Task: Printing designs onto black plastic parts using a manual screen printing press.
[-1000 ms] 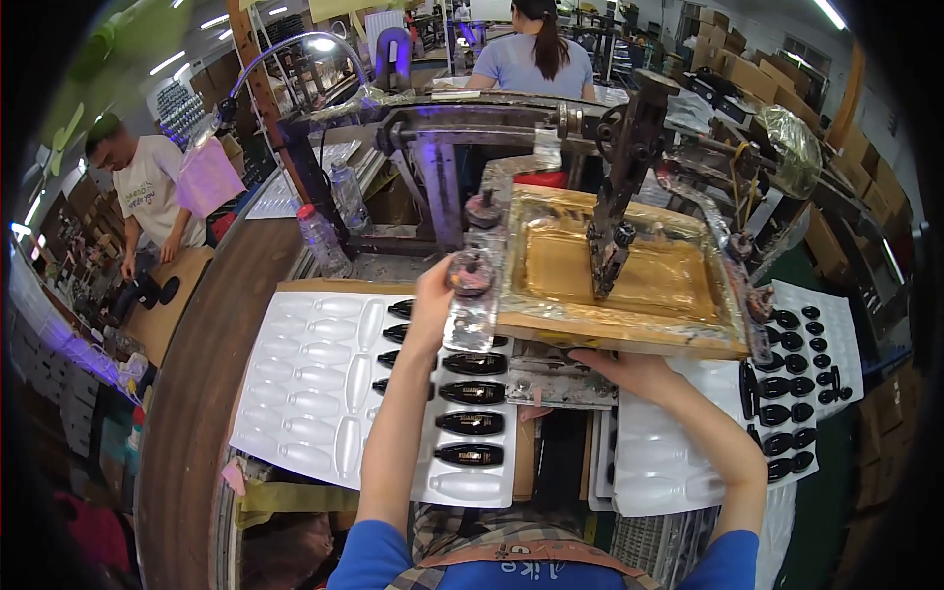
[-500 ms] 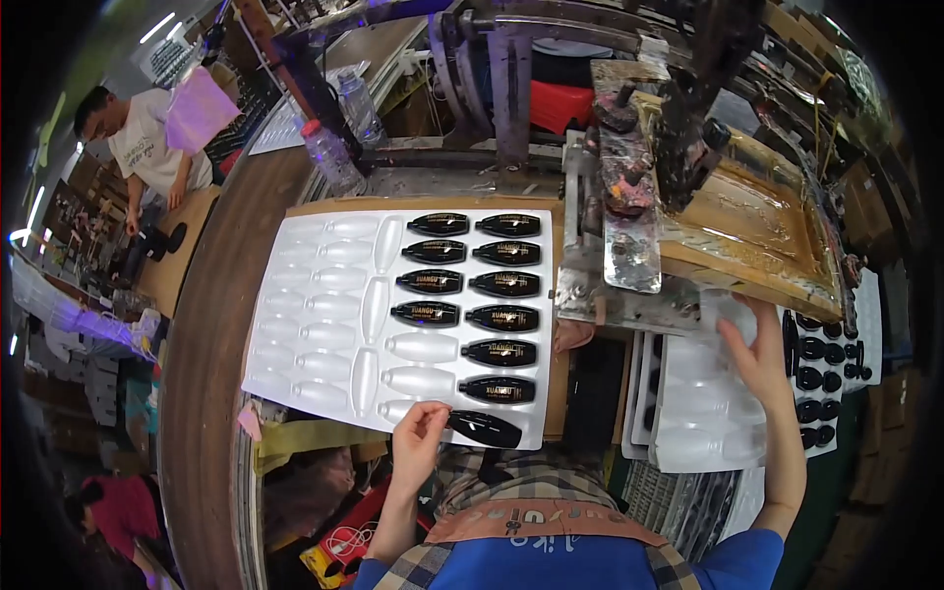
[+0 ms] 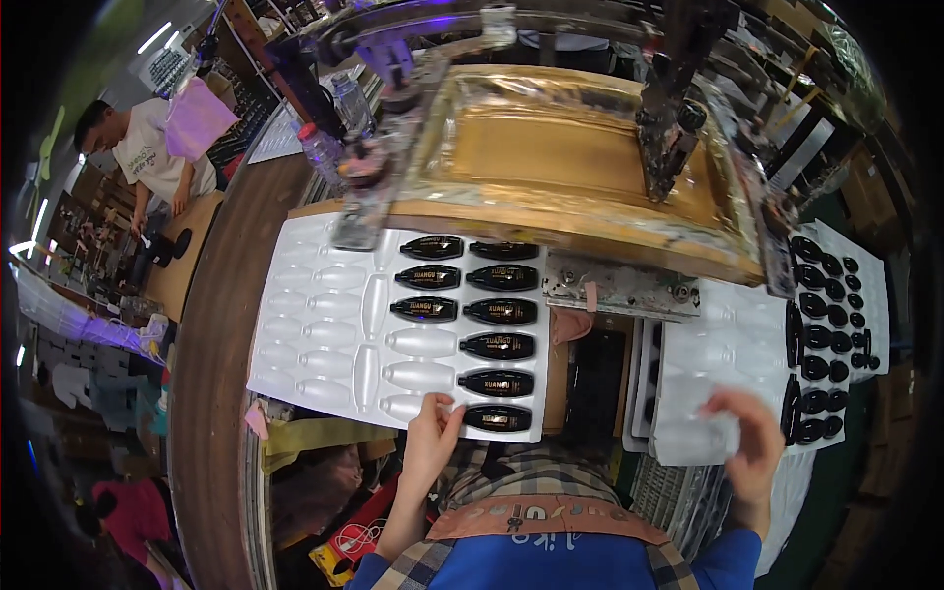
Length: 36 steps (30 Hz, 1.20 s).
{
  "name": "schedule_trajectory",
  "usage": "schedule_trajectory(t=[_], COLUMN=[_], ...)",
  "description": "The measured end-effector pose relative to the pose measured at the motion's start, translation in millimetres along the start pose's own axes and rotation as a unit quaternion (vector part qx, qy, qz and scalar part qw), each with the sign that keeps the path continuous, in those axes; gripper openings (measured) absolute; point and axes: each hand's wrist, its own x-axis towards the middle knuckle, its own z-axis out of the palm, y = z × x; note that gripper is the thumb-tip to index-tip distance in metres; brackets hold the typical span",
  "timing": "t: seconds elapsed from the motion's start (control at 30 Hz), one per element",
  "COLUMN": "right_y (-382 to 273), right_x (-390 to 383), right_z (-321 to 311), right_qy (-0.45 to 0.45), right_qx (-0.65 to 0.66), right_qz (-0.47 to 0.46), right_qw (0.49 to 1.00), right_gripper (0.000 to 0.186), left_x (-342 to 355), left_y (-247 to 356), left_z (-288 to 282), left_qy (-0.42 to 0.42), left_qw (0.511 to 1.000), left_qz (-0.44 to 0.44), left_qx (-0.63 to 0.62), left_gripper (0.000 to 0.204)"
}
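Note:
A white moulded tray (image 3: 310, 334) carries rows of glossy black bottle-shaped pieces (image 3: 498, 346) with gold print, among unfilled slots. My left hand (image 3: 431, 441) has its fingers curled at the left end of the lowest black piece (image 3: 501, 418), which lies flat in its slot. My right hand (image 3: 747, 442) is motion-blurred, fingers bent and apart, over a pale tray (image 3: 693, 393) at right. Above the trays, a blurred gold-coloured screen frame (image 3: 536, 147) hangs on the press arm (image 3: 669, 128), over a stained metal plate (image 3: 619, 295).
At right lies another tray with small black pieces (image 3: 821, 310). A wooden bench edge (image 3: 211, 354) runs along the left. A co-worker (image 3: 147, 147) works at a bench at left. Plastic bottles (image 3: 349, 103) stand behind, and a red box (image 3: 349, 541) sits below.
The screen frame has swung left over the middle. My left hand has laid the black piece flat in its slot. My right hand has dropped from the frame toward me.

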Motion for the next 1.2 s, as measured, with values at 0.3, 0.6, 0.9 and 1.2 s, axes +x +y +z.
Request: schedule_trajectory(t=[0.3,0.6,0.9,1.2], right_y=[4,59,73,14], right_x=[-19,-23,-20,-19], right_z=[95,173,168,114], right_qy=[-0.272,-0.150,-0.134,-0.194], right_qx=[0.481,0.530,0.576,0.380], right_qz=[0.276,0.420,0.367,0.172], right_qw=[0.786,0.722,0.718,0.888], right_gripper=[0.045,0.050,0.047,0.047], left_x=[2,-1,-1,118], left_y=[-1,-23,1,164], left_z=[-51,-73,-78,2], left_qy=[0.075,-0.043,-0.027,-0.011], left_qw=[0.918,0.944,0.977,0.901], left_qz=[0.212,0.108,0.119,0.418], left_qx=[0.328,0.309,0.175,0.114], left_gripper=[0.044,0.064,0.057,0.026])
